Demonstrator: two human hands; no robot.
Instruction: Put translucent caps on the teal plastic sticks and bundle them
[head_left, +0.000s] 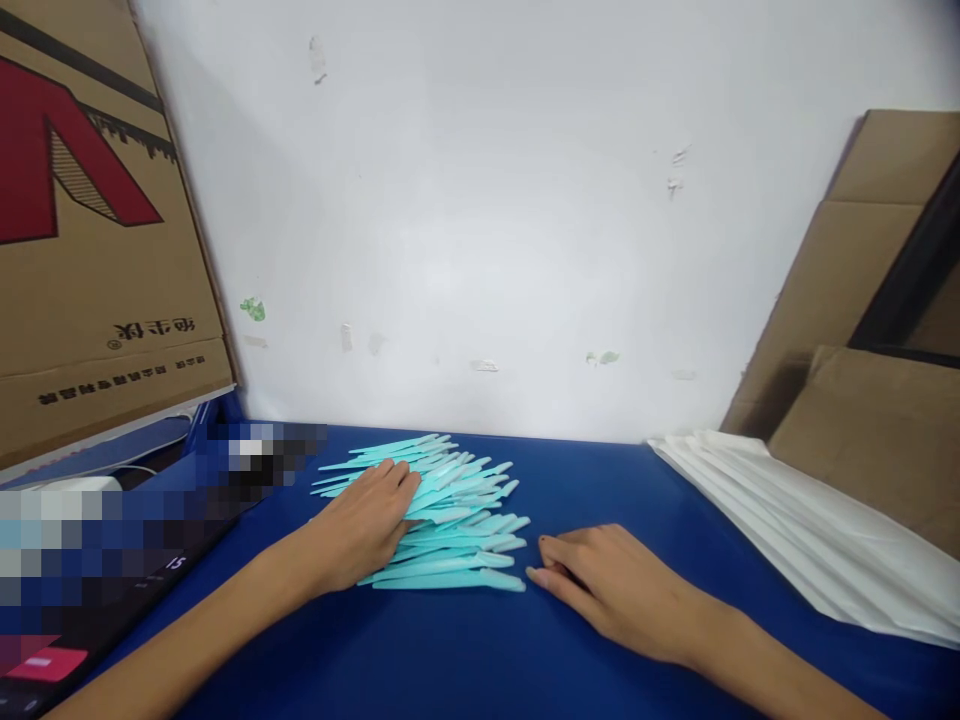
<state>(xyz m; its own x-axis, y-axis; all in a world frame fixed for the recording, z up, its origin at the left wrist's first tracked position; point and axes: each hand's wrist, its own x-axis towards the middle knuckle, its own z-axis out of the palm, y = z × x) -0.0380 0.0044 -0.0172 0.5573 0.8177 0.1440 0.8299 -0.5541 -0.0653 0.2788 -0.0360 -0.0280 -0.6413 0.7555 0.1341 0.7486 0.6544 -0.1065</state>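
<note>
A fanned pile of several thin teal plastic sticks (457, 500) lies on the blue table (600, 480). My left hand (367, 525) rests flat on the left half of the pile, fingers stretched out and pressed on the sticks. My right hand (607, 585) lies on the table just right of the pile. Its fingers are curled under, and the fingertip touches the tip of the nearest stick. Nothing shows inside that hand.
A stack of white sheets (795, 530) lies at the right, with brown cardboard (877, 430) behind it. A large cardboard box (97, 230) leans at the left above a blurred dark item (112, 540). A white wall (480, 220) closes the back.
</note>
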